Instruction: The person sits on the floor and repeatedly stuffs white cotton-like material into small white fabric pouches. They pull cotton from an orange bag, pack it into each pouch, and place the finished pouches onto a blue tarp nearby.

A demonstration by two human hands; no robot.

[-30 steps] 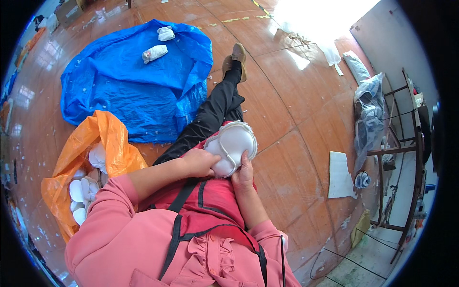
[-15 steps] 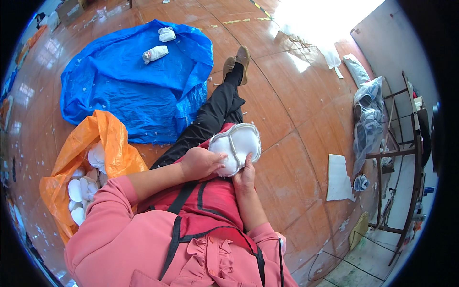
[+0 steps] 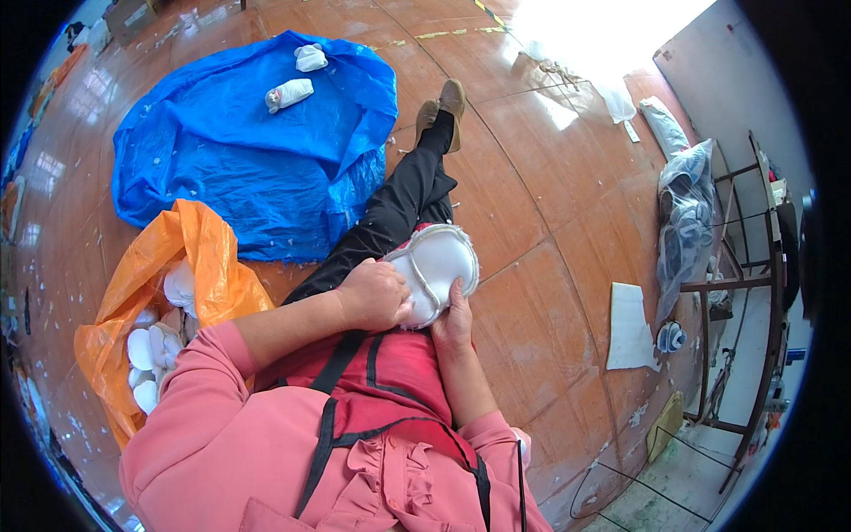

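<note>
A white padded piece with grey fuzzy edging [image 3: 446, 262], like a pair of slipper soles or a slipper part, rests above my lap on the red apron [image 3: 403, 372]. A grey raised strip crosses its white face. My left hand [image 3: 372, 294] is closed at the piece's left edge, fingers curled in; what exactly they pinch is hidden. On the near right side, my right hand [image 3: 453, 321] grips the piece, its thumb pressed on the white face and its other fingers out of sight underneath.
An orange plastic bag [image 3: 208, 239] at my left holds several white padded pieces [image 3: 142, 350]. Farther off lies a blue plastic sheet [image 3: 230, 168] bearing two white bundles [image 3: 291, 94]. To the right are a white flat sheet [image 3: 628, 324], a filled clear bag [image 3: 684, 213] and a metal rack [image 3: 731, 285].
My left hand has curled its fingers tighter and risen slightly at the piece's left edge. The piece has shifted a little left and nearer; my right hand keeps hold of it.
</note>
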